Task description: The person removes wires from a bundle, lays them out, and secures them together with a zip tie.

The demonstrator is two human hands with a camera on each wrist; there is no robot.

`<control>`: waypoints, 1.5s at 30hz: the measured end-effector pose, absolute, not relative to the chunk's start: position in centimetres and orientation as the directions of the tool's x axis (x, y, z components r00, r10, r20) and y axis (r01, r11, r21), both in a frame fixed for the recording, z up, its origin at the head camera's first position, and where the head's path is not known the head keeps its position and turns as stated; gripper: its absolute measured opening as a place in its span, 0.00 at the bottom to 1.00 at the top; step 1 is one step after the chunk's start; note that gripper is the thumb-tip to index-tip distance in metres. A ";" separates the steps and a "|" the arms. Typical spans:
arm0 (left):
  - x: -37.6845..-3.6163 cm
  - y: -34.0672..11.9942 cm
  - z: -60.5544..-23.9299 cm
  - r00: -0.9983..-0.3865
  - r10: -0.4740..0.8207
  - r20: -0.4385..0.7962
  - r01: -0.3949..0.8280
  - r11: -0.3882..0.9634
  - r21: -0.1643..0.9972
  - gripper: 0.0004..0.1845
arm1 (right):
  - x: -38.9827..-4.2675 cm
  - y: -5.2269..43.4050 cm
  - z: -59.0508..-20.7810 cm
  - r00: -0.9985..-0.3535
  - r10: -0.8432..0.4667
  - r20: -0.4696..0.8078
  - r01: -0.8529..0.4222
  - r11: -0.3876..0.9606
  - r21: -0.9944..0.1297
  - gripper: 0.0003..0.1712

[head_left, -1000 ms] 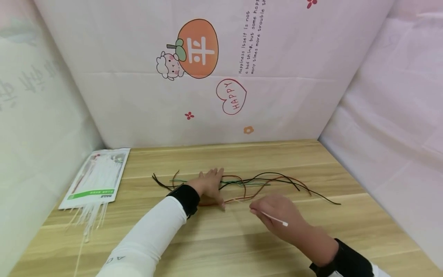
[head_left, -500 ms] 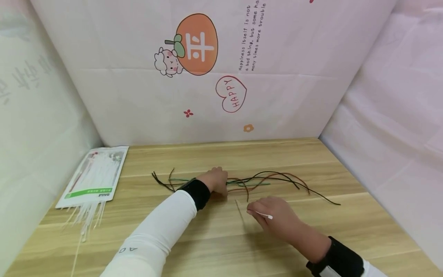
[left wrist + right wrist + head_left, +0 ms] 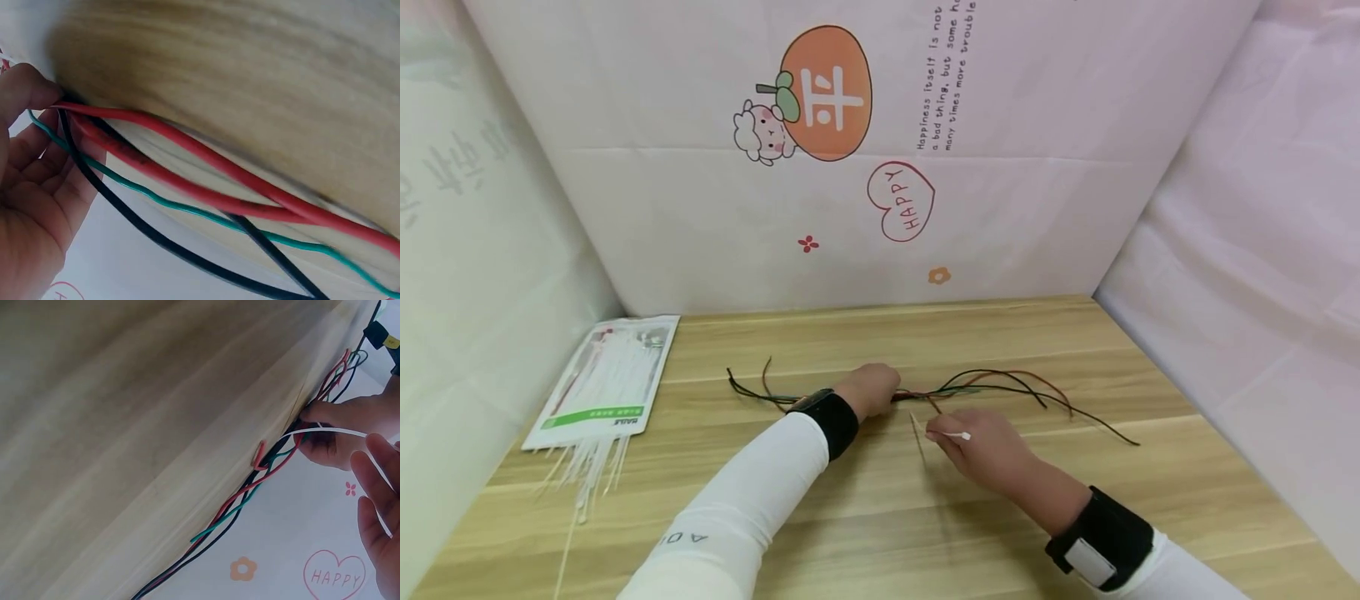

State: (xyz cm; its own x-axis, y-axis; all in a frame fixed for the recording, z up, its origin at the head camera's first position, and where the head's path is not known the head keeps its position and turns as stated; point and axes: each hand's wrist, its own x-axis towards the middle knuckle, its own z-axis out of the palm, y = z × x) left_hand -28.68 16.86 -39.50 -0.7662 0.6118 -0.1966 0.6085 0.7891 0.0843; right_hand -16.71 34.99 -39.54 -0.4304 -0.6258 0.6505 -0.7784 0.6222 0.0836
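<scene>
Red, black and green wires stretch across the wooden table; a black wire (image 3: 1011, 377) curves out to the right in the head view. My left hand (image 3: 872, 389) grips the wires near their middle. In the left wrist view its thumb and fingers close around them, with a red wire (image 3: 206, 150) and a green wire (image 3: 156, 199) running out of the grasp. My right hand (image 3: 981, 446) pinches a thin white cable tie (image 3: 334, 430) just right of and nearer than the left hand. The tie's tip points toward the bundle and overlaps it in the right wrist view.
A plastic bag (image 3: 597, 421) lies at the table's left, with several white cable ties (image 3: 593, 467) sticking out of its near end. White printed cloth (image 3: 1000, 208) walls off the back and both sides of the wooden table (image 3: 865, 533).
My left hand has gone from spread over the wires to gripping them, gathering them closer together. My right hand has moved left and away from me with the cable tie, toward the bundle.
</scene>
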 end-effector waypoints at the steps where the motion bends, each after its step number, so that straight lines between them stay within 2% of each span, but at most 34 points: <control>1: -28.7 16.8 -39.5 -0.763 0.616 -0.198 0.612 0.786 0.085 0.09 | -16.9 35.0 -39.6 -0.445 -0.624 0.642 -0.773 0.629 0.076 0.14; 4: -28.9 16.5 -39.4 -0.759 0.622 -0.195 0.617 0.782 0.089 0.10 | -17.2 34.9 -39.7 -0.485 -0.623 0.613 -0.759 0.648 0.058 0.05; 8: -29.1 16.0 -39.1 -0.768 0.622 -0.150 0.613 0.783 0.108 0.11 | -17.7 34.5 -39.8 -0.511 -0.626 0.589 -0.742 0.667 0.065 0.09; 12: -29.0 15.6 -38.6 -0.766 0.636 -0.094 0.623 0.771 0.133 0.13 | -18.1 34.1 -40.1 -0.526 -0.633 0.568 -0.728 0.681 0.085 0.08; 14: -28.8 15.4 -38.5 -0.765 0.637 -0.096 0.623 0.770 0.138 0.14 | -18.4 33.8 -40.3 -0.564 -0.632 0.532 -0.709 0.701 0.081 0.07; 18: -28.6 15.3 -38.7 -0.766 0.626 -0.148 0.604 0.779 0.169 0.14 | -19.1 33.2 -40.5 -0.688 -0.606 0.400 -0.648 0.760 0.038 0.07; 21: -28.5 15.1 -39.1 -0.767 0.621 -0.161 0.588 0.781 0.211 0.14 | -19.7 32.6 -40.5 -0.757 -0.581 0.298 -0.603 0.797 0.021 0.06; 25: -28.9 15.0 -38.9 -0.781 0.594 -0.193 0.532 0.795 0.292 0.18 | -20.2 31.9 -40.5 -0.803 -0.569 0.177 -0.568 0.821 0.060 0.03; 29: -29.7 15.4 -38.3 -0.828 0.523 -0.200 0.432 0.824 0.366 0.23 | -20.3 31.4 -40.8 -0.806 -0.579 0.119 -0.568 0.815 0.117 0.08; 35: -30.8 16.9 -39.3 -0.907 0.413 -0.085 0.347 0.846 0.404 0.20 | -20.4 30.9 -40.9 -0.803 -0.581 0.130 -0.569 0.813 0.121 0.07; 41: -31.1 18.1 -40.5 -0.913 0.409 -0.013 0.371 0.842 0.392 0.14 | -20.5 30.8 -41.4 -0.795 -0.595 0.122 -0.578 0.803 0.149 0.12; 45: -31.4 18.5 -41.0 -0.926 0.377 -0.017 0.343 0.861 0.375 0.13 | -20.3 30.8 -41.5 -0.772 -0.621 0.135 -0.593 0.780 0.198 0.13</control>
State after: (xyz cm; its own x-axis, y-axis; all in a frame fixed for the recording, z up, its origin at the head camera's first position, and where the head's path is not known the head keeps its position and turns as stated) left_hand -31.43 18.49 -40.99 -0.9261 0.3768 -0.0173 0.3433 0.8611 0.3751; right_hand -20.33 30.80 -41.46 -0.7721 -0.6211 0.1347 -0.5933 0.7804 0.1977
